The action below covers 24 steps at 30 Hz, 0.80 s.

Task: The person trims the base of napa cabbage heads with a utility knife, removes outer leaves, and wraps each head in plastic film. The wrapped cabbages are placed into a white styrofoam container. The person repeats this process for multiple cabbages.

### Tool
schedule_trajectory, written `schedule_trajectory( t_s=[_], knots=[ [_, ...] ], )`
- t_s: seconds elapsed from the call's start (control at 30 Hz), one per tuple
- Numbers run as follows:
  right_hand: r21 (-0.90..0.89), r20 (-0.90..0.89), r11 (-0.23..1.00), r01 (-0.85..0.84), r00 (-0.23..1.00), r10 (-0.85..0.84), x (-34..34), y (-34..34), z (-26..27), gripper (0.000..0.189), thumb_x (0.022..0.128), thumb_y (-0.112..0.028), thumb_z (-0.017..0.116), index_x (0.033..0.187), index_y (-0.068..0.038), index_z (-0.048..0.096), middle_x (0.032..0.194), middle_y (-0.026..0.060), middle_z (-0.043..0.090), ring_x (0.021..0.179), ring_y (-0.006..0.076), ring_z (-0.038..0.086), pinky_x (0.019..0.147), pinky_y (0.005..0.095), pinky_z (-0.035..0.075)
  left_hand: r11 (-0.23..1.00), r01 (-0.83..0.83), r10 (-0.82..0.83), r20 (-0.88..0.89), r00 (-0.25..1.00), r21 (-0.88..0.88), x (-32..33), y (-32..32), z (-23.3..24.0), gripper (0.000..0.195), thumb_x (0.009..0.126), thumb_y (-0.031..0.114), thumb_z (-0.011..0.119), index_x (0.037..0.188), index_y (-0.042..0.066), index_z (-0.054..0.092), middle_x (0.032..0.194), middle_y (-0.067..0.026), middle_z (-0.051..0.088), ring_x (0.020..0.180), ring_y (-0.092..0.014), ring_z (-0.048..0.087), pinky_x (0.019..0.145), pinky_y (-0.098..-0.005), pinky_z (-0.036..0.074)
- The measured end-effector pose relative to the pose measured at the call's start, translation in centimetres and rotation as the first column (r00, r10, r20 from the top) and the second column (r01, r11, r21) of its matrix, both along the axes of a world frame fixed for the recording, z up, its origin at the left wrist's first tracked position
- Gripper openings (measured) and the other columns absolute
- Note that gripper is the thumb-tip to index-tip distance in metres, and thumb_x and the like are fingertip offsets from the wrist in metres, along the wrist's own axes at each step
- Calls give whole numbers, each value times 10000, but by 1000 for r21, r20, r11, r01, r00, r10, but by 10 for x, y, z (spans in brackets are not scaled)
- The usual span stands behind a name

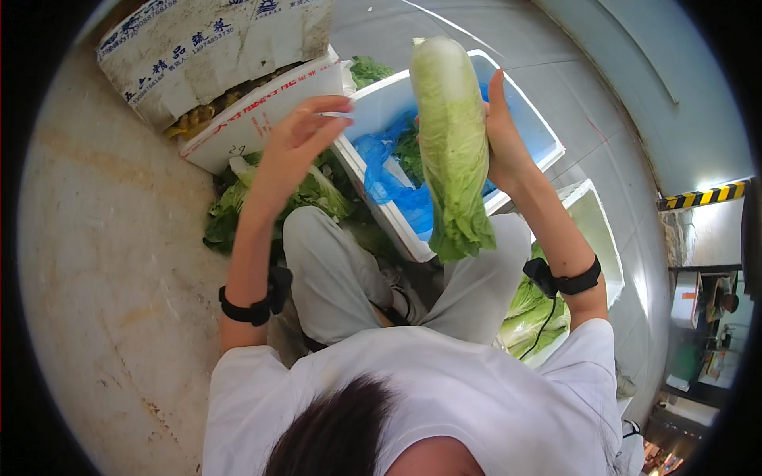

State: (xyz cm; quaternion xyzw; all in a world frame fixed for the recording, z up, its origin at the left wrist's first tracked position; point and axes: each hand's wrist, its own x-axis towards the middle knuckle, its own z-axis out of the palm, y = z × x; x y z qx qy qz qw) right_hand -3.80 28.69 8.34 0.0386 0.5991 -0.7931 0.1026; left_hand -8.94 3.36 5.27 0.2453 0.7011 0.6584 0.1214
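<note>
A long napa cabbage (449, 119) with a pale base and green leaf tips is gripped from its side by my right hand (505, 143). Its base points away from me and its leaves hang towards my knees. Beneath it stands a white foam box (405, 244) lined with a blue plastic bag (387, 184), with dark leafy greens (409, 152) inside. My left hand (297, 134), slightly blurred, hovers near the box's left rim with its fingers apart and nothing in them. Loose cabbage leaves (321, 193) lie heaped below my left hand.
A worn cardboard carton (220, 53) bearing writing rests on another white foam box (280, 104) at the far left. More napa cabbages (530, 318) sit in an open foam box (601, 244) by my right elbow. A pale wall (107, 238) stands close on my left.
</note>
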Motion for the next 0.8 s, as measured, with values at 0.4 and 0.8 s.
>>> schedule_trajectory(
  t_s=[0.4, 0.8],
  knots=[
    [413, -146, 909, -54, 981, 124, 19, -16, -2, 695, 930, -591, 249, 1264, -22, 469, 1166, 128, 563, 1038, 182, 560, 930, 311, 408, 948, -95, -78, 511, 856, 304, 25, 60, -18, 600, 905, 463, 494, 1268, -7, 410, 1161, -130, 541, 1070, -200, 537, 852, -325, 471],
    [359, -65, 933, 14, 998, 10, 9, 5, -21, 330, 958, -294, 419, 1073, -20, 562, 963, 82, 635, 910, 153, 609, 838, 270, 464, 545, -164, -663, 542, 516, 822, 20, 58, -45, 794, 829, 631, 447, 1300, -6, 384, 1253, -188, 485, 1168, -275, 475, 976, -500, 398]
  ],
)
